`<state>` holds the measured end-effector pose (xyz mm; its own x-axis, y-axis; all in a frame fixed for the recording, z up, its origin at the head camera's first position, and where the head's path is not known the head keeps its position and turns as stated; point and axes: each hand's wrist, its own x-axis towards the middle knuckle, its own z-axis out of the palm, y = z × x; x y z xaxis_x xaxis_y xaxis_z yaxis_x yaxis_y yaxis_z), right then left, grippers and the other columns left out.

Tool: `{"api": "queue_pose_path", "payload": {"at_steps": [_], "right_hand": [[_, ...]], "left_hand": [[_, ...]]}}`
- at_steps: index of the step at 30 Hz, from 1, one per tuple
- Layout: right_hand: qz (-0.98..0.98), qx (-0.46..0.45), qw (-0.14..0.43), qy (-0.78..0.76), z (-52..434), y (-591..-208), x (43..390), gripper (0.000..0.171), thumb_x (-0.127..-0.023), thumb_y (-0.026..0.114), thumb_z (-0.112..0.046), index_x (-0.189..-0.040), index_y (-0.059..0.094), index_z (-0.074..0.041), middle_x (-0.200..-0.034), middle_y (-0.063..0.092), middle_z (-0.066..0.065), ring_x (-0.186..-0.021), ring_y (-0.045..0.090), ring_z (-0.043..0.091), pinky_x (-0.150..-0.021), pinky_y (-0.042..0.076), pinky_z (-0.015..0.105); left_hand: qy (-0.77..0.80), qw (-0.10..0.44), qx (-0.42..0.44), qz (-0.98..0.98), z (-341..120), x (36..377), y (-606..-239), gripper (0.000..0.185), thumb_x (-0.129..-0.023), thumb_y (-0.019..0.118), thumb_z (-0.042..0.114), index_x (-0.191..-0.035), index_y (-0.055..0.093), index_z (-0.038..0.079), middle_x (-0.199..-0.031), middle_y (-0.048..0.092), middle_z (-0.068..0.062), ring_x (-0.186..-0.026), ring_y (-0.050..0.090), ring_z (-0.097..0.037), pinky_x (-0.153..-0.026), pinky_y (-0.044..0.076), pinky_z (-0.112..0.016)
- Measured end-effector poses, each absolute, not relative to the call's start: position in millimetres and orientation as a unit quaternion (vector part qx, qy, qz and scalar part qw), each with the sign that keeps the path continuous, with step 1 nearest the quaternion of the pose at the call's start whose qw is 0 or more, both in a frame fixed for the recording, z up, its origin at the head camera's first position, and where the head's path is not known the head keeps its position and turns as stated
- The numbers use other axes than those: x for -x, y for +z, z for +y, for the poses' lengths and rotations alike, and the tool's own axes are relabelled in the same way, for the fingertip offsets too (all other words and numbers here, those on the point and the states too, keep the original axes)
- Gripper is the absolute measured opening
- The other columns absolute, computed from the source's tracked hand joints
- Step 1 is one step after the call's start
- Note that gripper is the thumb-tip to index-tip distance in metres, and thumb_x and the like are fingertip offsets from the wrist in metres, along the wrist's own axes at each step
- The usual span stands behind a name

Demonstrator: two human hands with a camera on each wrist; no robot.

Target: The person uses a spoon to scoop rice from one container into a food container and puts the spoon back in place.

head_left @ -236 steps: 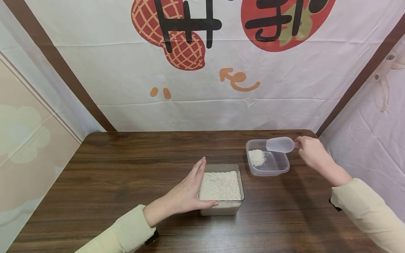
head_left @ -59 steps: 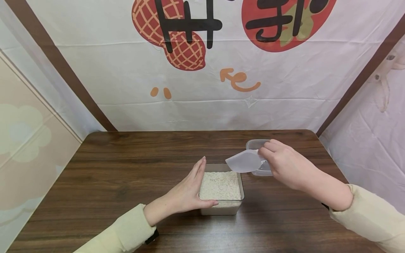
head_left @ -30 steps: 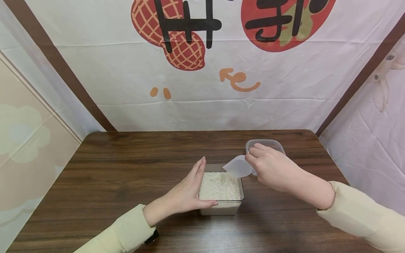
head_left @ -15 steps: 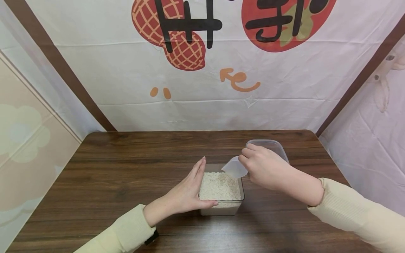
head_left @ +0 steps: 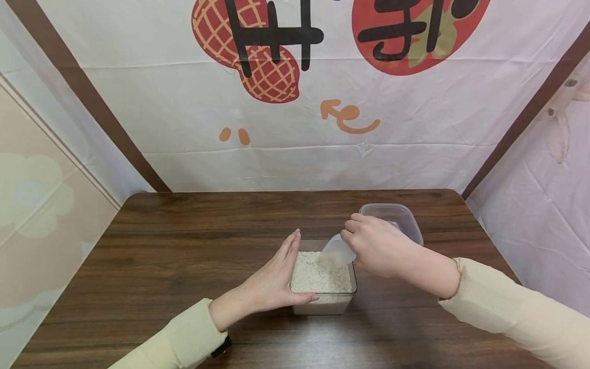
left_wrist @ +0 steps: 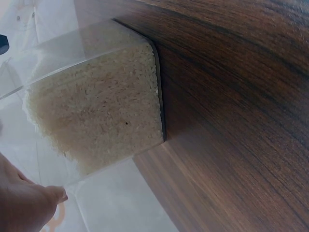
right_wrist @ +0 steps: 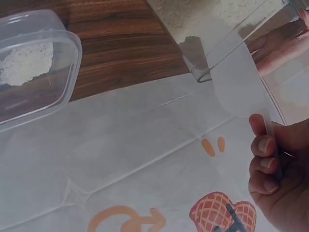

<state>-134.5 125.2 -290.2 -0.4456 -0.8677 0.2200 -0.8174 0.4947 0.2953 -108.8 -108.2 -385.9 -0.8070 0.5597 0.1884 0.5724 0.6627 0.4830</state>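
Observation:
A clear square container (head_left: 322, 308) of rice (head_left: 315, 274) stands on the table. My left hand (head_left: 274, 287) rests against its left side with straight fingers, the thumb lying along the front rim. In the left wrist view, rice grains (left_wrist: 106, 101) show through the container's wall. My right hand (head_left: 380, 246) grips a translucent plastic scoop (head_left: 338, 249) by its handle. The scoop's tip is down at the rice near the container's back right; its mouth is hidden. In the right wrist view, curled fingers (right_wrist: 263, 164) wrap the scoop handle.
Behind the right hand sits a shallow clear plastic box (head_left: 410, 220), partly covered by that hand. A small heap of rice (right_wrist: 28, 63) in it shows in the right wrist view. The brown wooden table (head_left: 184, 246) ends at a printed cloth backdrop (head_left: 295, 159).
My right hand has brought the scoop left from the plastic box to the rice container, lowering it to the rice over the last second. The left hand has stayed put.

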Motion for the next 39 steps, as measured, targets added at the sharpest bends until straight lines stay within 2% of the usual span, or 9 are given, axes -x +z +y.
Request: {"api": "queue_pose_path", "payload": {"at_steps": [8, 11, 15, 16, 22, 39], "right_hand": [[-0.859, -0.487, 0.151, -0.047, 124.5, -293.9, 135.0, 0.015, -0.055, 0.059, 0.001, -0.067, 0.054, -0.008, -0.063, 0.043, -0.002, -0.062, 0.042, 0.018, -0.049, 0.039, 0.027], [-0.858, -0.492, 0.145, -0.037, 124.2, -296.9, 135.0, 0.015, -0.056, 0.055, 0.003, -0.065, 0.052, -0.008, -0.062, 0.041, -0.002, -0.062, 0.043, 0.018, -0.054, 0.040, 0.027], [-0.857, -0.499, 0.131, -0.022, 124.1, -301.7, 135.2, 0.015, -0.058, 0.054, 0.005, -0.066, 0.052, -0.008, -0.062, 0.041, -0.002, -0.064, 0.046, 0.018, -0.072, 0.045, 0.030], [-0.858, -0.497, 0.126, -0.015, 124.3, -302.6, 135.1, 0.015, -0.058, 0.053, 0.006, -0.065, 0.051, -0.008, -0.062, 0.040, -0.002, -0.063, 0.046, 0.017, -0.072, 0.045, 0.030], [-0.873, -0.476, 0.103, 0.035, 126.5, -308.0, 135.3, 0.018, -0.060, 0.052, 0.007, -0.065, 0.050, -0.009, -0.062, 0.039, -0.005, -0.063, 0.044, 0.016, -0.059, 0.040, 0.028], [-0.885, -0.452, 0.060, 0.096, 132.0, -317.0, 137.0, 0.021, -0.065, 0.048, 0.011, -0.067, 0.052, -0.009, -0.063, 0.038, -0.007, -0.061, 0.040, 0.009, -0.055, 0.038, 0.023]], "left_hand": [[-0.273, 0.011, 0.310, -0.911, -108.4, 108.2, -385.0, 0.115, -0.071, 0.067, 0.056, -0.144, 0.003, -0.005, -0.150, 0.006, -0.017, -0.132, 0.026, -0.029, -0.102, 0.033, -0.041], [-0.273, 0.007, 0.308, -0.911, -108.3, 108.3, -385.4, 0.114, -0.071, 0.068, 0.055, -0.144, 0.004, -0.005, -0.150, 0.006, -0.017, -0.132, 0.026, -0.029, -0.102, 0.033, -0.040], [-0.274, -0.001, 0.304, -0.913, -108.1, 108.4, -385.8, 0.114, -0.071, 0.068, 0.055, -0.144, 0.004, -0.006, -0.151, 0.005, -0.016, -0.132, 0.026, -0.028, -0.102, 0.033, -0.040], [-0.274, -0.002, 0.303, -0.913, -108.0, 108.4, -386.0, 0.114, -0.071, 0.068, 0.055, -0.144, 0.004, -0.006, -0.151, 0.005, -0.016, -0.132, 0.026, -0.028, -0.102, 0.033, -0.040], [-0.274, -0.003, 0.299, -0.914, -107.8, 108.9, -386.9, 0.115, -0.070, 0.068, 0.055, -0.144, 0.004, -0.005, -0.151, 0.005, -0.015, -0.132, 0.026, -0.027, -0.103, 0.032, -0.039], [-0.268, -0.002, 0.304, -0.914, -108.3, 109.2, -387.6, 0.115, -0.070, 0.068, 0.055, -0.144, 0.003, -0.005, -0.151, 0.004, -0.016, -0.133, 0.025, -0.028, -0.103, 0.031, -0.040]]}}
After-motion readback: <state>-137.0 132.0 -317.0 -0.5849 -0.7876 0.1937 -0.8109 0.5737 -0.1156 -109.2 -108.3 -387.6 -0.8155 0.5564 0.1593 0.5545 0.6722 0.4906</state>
